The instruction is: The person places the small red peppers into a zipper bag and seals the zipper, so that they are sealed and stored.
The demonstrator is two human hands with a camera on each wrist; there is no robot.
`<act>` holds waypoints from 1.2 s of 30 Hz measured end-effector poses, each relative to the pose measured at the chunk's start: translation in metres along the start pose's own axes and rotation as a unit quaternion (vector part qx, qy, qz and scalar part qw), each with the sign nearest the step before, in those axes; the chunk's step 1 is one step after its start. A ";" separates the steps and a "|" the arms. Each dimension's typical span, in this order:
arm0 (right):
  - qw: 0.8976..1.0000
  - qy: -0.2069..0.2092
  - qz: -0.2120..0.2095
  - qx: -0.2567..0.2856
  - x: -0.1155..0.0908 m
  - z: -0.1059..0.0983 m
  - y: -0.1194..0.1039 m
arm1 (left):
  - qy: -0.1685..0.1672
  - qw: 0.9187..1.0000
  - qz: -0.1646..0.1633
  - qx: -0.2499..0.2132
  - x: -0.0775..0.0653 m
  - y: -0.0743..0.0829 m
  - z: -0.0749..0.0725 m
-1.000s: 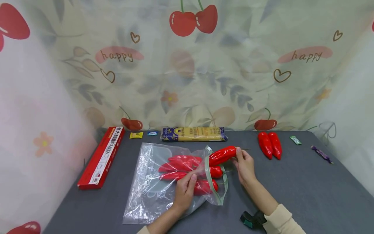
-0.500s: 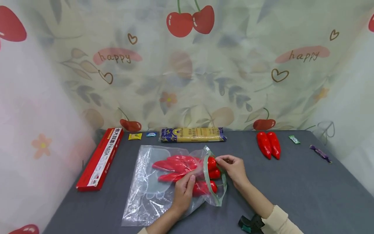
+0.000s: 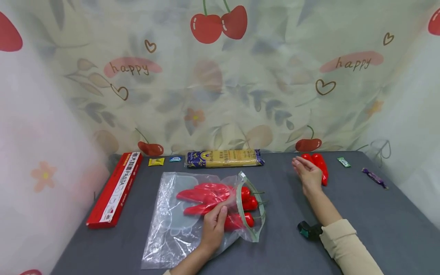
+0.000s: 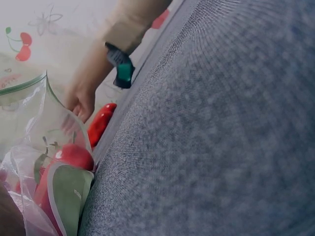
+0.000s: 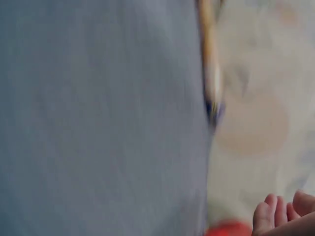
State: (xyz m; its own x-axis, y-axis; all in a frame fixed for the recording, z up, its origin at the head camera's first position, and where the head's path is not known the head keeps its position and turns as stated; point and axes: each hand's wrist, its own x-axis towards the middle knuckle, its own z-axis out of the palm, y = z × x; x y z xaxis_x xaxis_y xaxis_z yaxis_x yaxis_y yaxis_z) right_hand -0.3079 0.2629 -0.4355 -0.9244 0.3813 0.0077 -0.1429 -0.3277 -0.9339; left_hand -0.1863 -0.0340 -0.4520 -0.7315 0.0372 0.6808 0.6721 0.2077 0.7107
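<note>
Several red chili peppers (image 3: 203, 194) lie inside a clear zip bag (image 3: 156, 236), their stems toward its mouth (image 3: 264, 214) on the right. My left hand (image 3: 214, 225) grips the bag near that mouth, thumb on top. In the left wrist view, the bag (image 4: 29, 123) and a red pepper (image 4: 76, 156) inside it fill the lower left. My right hand (image 3: 309, 175) is over two more red chili peppers (image 3: 321, 168) at the right, partly covering them, with nothing held. Its fingers (image 5: 280, 211) look extended in the blurred right wrist view.
A red pasta box (image 3: 115, 191) lies at the left. Along the back are a yellow packet (image 3: 156, 162), a blue packet (image 3: 175, 159) and a pasta pack (image 3: 225, 158). A green packet (image 3: 343, 162) and a purple-wrapped candy (image 3: 374, 178) lie far right.
My right hand has put a chili pepper into the bag's mouth, let go of it and moved right to the two loose peppers. My left hand keeps its hold on the bag.
</note>
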 end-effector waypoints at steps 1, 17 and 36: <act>1.000 0.023 0.004 -0.006 0.009 -0.005 -0.004 | 0.000 1.000 0.002 0.000 0.000 0.000 0.000; 0.913 0.087 0.060 -0.393 0.061 -0.037 0.001 | -0.017 0.999 -0.020 -0.030 0.002 0.001 0.001; 0.986 -0.070 0.131 -0.078 -0.021 0.010 -0.009 | -0.010 0.999 -0.036 -0.026 0.001 0.001 -0.002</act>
State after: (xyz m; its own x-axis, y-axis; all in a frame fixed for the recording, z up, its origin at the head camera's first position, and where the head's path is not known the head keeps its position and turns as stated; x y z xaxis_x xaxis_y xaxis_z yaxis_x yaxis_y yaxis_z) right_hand -0.2909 0.2495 -0.4238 -0.9636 0.1750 -0.2021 0.1532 -0.2580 -0.9539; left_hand -0.1856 -0.0353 -0.4502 -0.7798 0.0429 0.6246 0.6225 0.1599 0.7661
